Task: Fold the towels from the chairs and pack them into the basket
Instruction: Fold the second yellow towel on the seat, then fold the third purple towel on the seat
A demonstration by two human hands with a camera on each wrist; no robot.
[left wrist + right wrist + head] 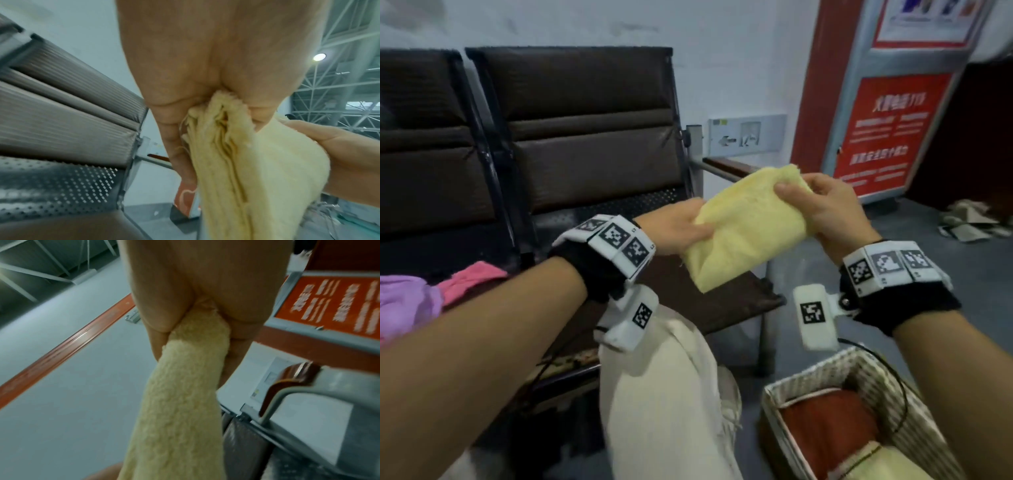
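Note:
A folded yellow towel (pixel 743 229) hangs in the air above the right chair seat, held between both hands. My left hand (pixel 681 231) grips its left edge, where the stacked layers (pixel 230 162) show under my thumb. My right hand (pixel 822 205) pinches the upper right corner, and the fluffy fold (pixel 180 394) runs out of that grip. The woven basket (pixel 914 407) stands on the floor at lower right. Inside it lie a red towel (pixel 828 431) and a pale yellow one (pixel 876 462). A pink towel (pixel 472 279) and a lilac towel (pixel 404 305) lie on the left chair.
Two dark padded chairs (pixel 592 137) stand against the wall, with a metal armrest (pixel 729 168) at the right end. A red sign stand (pixel 883 130) is behind the basket. My knee in light trousers (pixel 664 394) is between chair and basket. Crumpled paper (pixel 972 219) lies on the floor.

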